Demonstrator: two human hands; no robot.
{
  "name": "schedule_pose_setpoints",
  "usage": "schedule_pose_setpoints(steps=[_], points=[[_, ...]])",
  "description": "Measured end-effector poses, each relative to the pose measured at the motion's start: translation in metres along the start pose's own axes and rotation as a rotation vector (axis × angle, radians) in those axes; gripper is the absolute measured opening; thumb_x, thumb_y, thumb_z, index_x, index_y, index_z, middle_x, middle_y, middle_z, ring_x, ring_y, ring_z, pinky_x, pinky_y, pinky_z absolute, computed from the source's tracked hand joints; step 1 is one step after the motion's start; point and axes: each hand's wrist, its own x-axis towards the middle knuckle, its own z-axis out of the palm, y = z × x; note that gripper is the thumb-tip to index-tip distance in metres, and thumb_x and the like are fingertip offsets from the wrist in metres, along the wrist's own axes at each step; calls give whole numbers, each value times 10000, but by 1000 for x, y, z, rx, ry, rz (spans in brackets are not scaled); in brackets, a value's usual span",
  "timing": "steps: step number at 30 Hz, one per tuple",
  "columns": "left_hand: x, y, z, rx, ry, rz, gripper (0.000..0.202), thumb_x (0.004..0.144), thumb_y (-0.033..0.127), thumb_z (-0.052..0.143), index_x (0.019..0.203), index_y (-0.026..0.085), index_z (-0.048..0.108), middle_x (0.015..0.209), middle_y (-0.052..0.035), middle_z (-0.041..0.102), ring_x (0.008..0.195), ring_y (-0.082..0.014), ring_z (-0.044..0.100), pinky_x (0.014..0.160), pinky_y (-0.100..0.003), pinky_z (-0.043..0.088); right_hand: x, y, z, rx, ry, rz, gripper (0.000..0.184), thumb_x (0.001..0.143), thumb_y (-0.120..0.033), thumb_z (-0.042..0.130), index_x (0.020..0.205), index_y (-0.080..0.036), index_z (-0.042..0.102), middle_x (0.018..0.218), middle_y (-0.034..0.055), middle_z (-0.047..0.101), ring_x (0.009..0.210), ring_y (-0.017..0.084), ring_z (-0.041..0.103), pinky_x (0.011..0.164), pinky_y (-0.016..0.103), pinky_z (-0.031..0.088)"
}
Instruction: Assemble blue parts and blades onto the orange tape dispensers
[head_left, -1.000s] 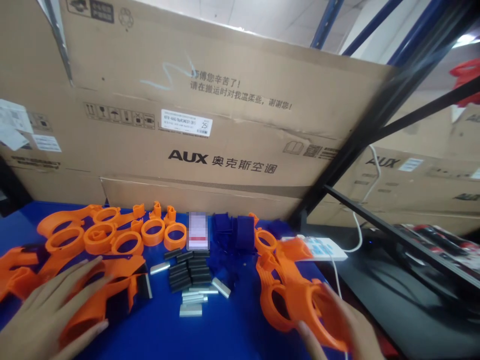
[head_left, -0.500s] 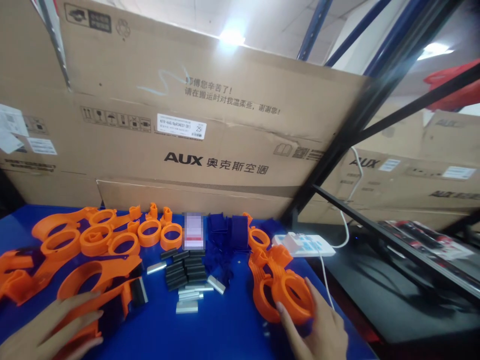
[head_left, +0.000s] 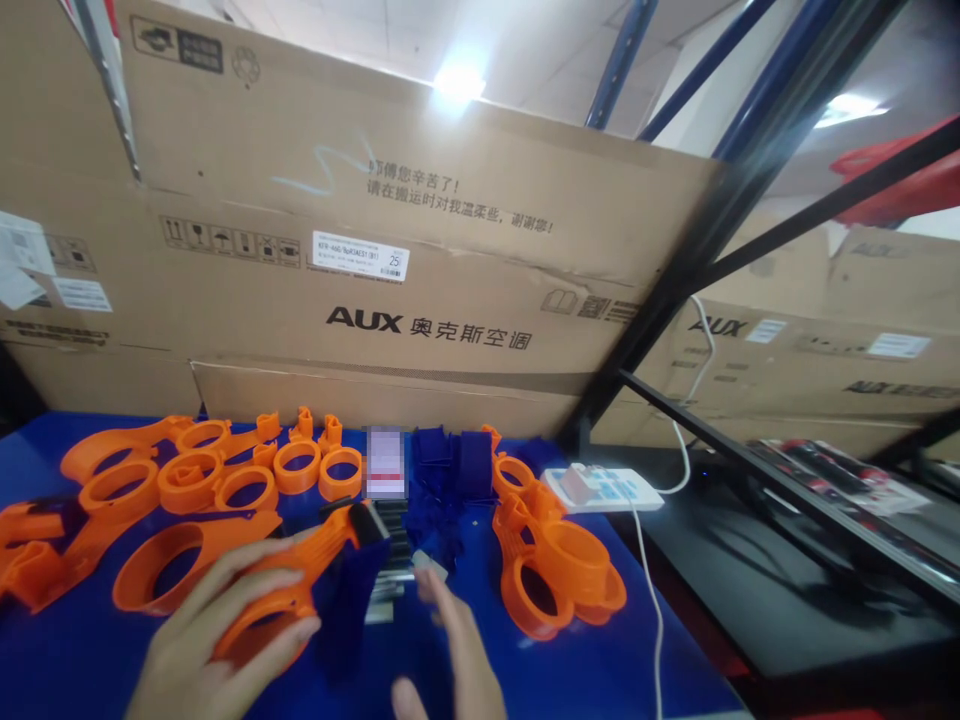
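My left hand (head_left: 214, 635) is wrapped round an orange plastic tape dispenser (head_left: 322, 550), its ring low in the grip. The tip of the dispenser carries a black piece (head_left: 371, 522), with dark blue material (head_left: 345, 600) below it. My right hand (head_left: 461, 650) is held low at the middle, thumb and finger apart, with nothing seen between them. Its fingertip overlaps a small silver metal piece (head_left: 430, 566); whether it touches cannot be told. Behind the held dispenser, dark and silver strips (head_left: 397, 540) are partly hidden.
More orange dispenser parts (head_left: 191, 482) spread over the left of the blue table (head_left: 592, 660). An orange cluster (head_left: 574, 560) lies at the right, near a white power strip (head_left: 600, 490). Blue fabric pieces (head_left: 474, 462) lie at the back, before a large cardboard box (head_left: 420, 280).
My left hand has brought the dispenser rightward to the middle, over the strips. My right hand has let go of the orange cluster at the right and moved left.
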Motion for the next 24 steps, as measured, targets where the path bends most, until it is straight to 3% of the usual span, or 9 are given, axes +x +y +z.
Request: schedule_pose_setpoints(steps=[2,4,8,11,15,17,18,22,24], points=[[8,17,21,-27,45,69,299,760,452,816,1035,348,758,1284,-20,696,1103,-304,696,957,-437,608,13,-7,27,189,-30,119,757,952,-441,586,1613,-265,260,1547,131,487,1367,369,527,1080,529,504],[11,31,38,-47,58,100,291,780,416,809,1048,315,760,1279,-48,688,1113,-293,688,975,-416,591,26,-12,38,283,27,243,658,995,-431,556,1590,-265,326,1557,113,486,1391,322,516,1111,476,487],[8,47,52,-161,-53,61,334,825,380,766,1152,315,745,1273,-79,677,1167,-308,656,980,-408,566,51,-12,29,424,112,305,582,995,-434,594,1522,-231,456,1452,126,602,1318,287,593,1079,413,514],[12,48,49,-377,-143,-67,428,866,385,717,1288,322,678,1236,-88,694,1139,-307,656,950,-404,562,67,-12,16,509,100,328,483,1016,-430,561,1447,-212,538,1346,131,679,1226,274,659,1037,402,542],[43,53,50,-725,-235,-359,525,875,414,711,1373,290,606,1295,-109,679,1186,-314,632,980,-413,533,89,-16,7,554,-87,296,376,1035,-400,525,1349,-213,617,1234,116,731,1063,256,725,962,391,573],[65,57,57,-894,-355,-427,487,872,432,713,1324,264,643,1240,-108,709,1169,-312,645,1017,-422,507,100,-17,7,517,-147,244,367,1041,-386,510,1352,-224,617,1195,101,739,1000,239,732,917,364,582],[75,59,63,-930,-348,-451,450,863,441,721,1268,250,672,1165,-98,733,1131,-305,661,1017,-418,503,105,-16,7,471,-150,224,366,1040,-384,507,1349,-223,620,1140,92,752,946,227,735,864,336,589],[104,58,84,-902,-167,-481,314,820,462,756,996,202,742,843,-38,730,943,-274,695,906,-361,533,123,-1,13,198,-97,186,293,1026,-386,529,1171,-194,695,811,33,739,690,174,675,610,222,507],[109,54,90,-911,-155,-461,282,794,453,778,896,192,746,760,-25,707,873,-265,694,841,-341,543,127,8,17,109,-91,172,278,1033,-385,515,995,-185,704,726,15,695,633,152,626,561,206,439]])
